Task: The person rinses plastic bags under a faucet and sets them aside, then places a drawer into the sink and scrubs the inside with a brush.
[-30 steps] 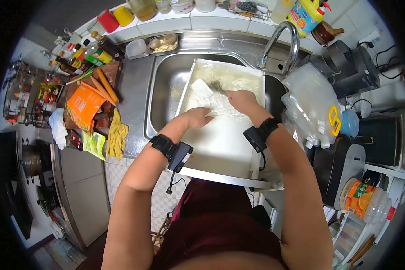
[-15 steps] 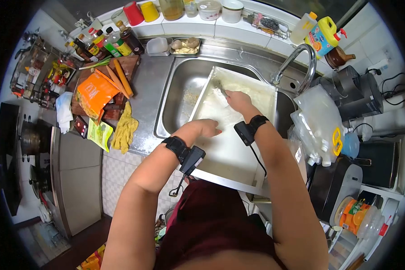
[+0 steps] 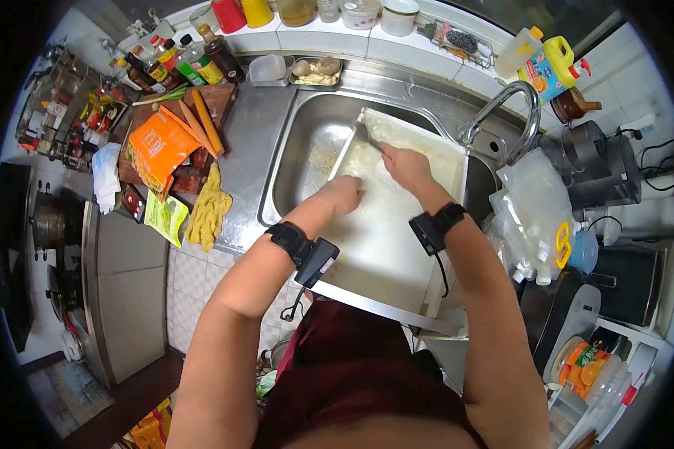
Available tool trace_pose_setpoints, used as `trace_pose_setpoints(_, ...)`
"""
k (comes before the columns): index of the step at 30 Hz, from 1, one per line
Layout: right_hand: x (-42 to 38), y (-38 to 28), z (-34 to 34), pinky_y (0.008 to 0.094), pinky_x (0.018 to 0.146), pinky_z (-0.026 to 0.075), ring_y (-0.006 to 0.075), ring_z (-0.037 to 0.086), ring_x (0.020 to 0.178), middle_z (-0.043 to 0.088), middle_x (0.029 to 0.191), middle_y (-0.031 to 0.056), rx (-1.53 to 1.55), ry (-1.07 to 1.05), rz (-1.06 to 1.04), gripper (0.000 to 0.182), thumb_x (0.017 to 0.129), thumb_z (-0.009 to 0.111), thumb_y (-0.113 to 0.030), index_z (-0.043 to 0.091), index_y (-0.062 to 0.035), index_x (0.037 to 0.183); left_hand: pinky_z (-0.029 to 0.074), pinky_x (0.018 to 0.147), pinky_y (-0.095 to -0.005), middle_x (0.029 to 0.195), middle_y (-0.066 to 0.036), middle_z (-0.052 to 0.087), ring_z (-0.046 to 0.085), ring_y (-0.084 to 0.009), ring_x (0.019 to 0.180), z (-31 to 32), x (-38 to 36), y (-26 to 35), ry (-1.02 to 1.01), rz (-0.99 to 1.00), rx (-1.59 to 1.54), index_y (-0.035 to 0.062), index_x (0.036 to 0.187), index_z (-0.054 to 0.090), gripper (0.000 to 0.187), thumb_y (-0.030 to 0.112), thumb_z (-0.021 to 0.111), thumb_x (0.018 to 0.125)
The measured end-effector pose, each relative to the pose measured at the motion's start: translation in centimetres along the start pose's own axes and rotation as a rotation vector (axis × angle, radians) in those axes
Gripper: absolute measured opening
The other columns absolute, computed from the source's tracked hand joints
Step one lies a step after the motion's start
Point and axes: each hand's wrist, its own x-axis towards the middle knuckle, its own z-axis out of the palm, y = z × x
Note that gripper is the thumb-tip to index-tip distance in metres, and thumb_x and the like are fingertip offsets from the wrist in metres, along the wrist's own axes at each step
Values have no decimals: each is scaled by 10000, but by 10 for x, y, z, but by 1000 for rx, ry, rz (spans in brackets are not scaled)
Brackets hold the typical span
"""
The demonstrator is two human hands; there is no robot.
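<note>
A large white drawer-like tray [image 3: 393, 254] rests slanted across the sink, its near end towards my body. A whitish, wet-looking film covers its far inside. My right hand [image 3: 410, 170] grips a thin grey scraper [image 3: 368, 137], whose flat end meets the far left inside corner of the tray. My left hand [image 3: 343, 194] is over the tray's left inside, fingers curled in; whatever they may hold is hidden. Both wrists wear black straps with small boxes and cables.
The steel sink [image 3: 318, 138] holds food bits on its left. A faucet [image 3: 528, 112] arches at the back right. Plastic bags [image 3: 535, 213] crowd the right side. On the left counter lie a yellow glove [image 3: 210, 209], an orange packet [image 3: 163, 150] and carrots [image 3: 208, 123] on a cutting board.
My right hand has shifted slightly right, and the scraper's end has moved up into the tray's far left corner. My left hand has risen a little, its fingers now curled.
</note>
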Motion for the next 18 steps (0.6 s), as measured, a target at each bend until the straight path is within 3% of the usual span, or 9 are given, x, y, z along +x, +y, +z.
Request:
trace_pose_setpoints(1, -10, -1, -2, 429, 611, 476, 299, 617, 694, 629, 728, 111, -21, -22, -67, 255, 864, 477, -256, 584, -184, 1083, 454, 812, -396, 967, -208, 616, 583, -362, 926, -3, -1, 0, 30, -34, -23, 45, 1027, 608, 262, 212, 505, 853)
trace_pose_setpoints(2, -21, -2, -6, 424, 597, 475, 296, 615, 677, 624, 709, 108, -41, -43, -132, 258, 863, 479, -253, 583, -186, 1090, 464, 779, -418, 911, -199, 619, 586, -370, 886, 2, 1, -8, 196, 10, -83, 68, 916, 620, 205, 174, 465, 835)
trace_pose_setpoints(5, -45, 1, -28, 410, 559, 471, 283, 608, 640, 609, 669, 106, -11, -46, -240, 274, 854, 482, -219, 575, -188, 1109, 459, 792, -421, 931, -197, 618, 583, -367, 900, -6, 5, -18, 355, -37, -203, 82, 913, 627, 205, 155, 456, 829)
trace_pose_setpoints(9, -20, 0, -30, 402, 544, 459, 289, 600, 635, 615, 704, 101, -151, 4, -149, 311, 850, 504, -224, 565, -179, 1152, 445, 827, -417, 977, -217, 611, 569, -377, 941, -21, 7, -29, 477, -188, -367, 25, 981, 613, 278, 225, 453, 871)
trace_pose_setpoints(14, -19, -18, -10, 391, 513, 455, 260, 598, 609, 600, 666, 76, -244, -97, -280, 349, 850, 497, -207, 527, -201, 1198, 426, 850, -428, 1005, -249, 595, 554, -398, 967, -31, 8, -40, 492, -181, -289, -8, 1006, 597, 421, 340, 377, 919)
trace_pose_setpoints(18, -71, -45, -46, 390, 501, 469, 276, 614, 618, 605, 683, 98, -198, -257, -474, 316, 837, 476, -147, 557, -160, 1142, 398, 892, -330, 1098, -198, 596, 555, -279, 1044, -37, 8, -39, 397, -262, -416, -33, 1144, 535, 466, 366, 420, 934)
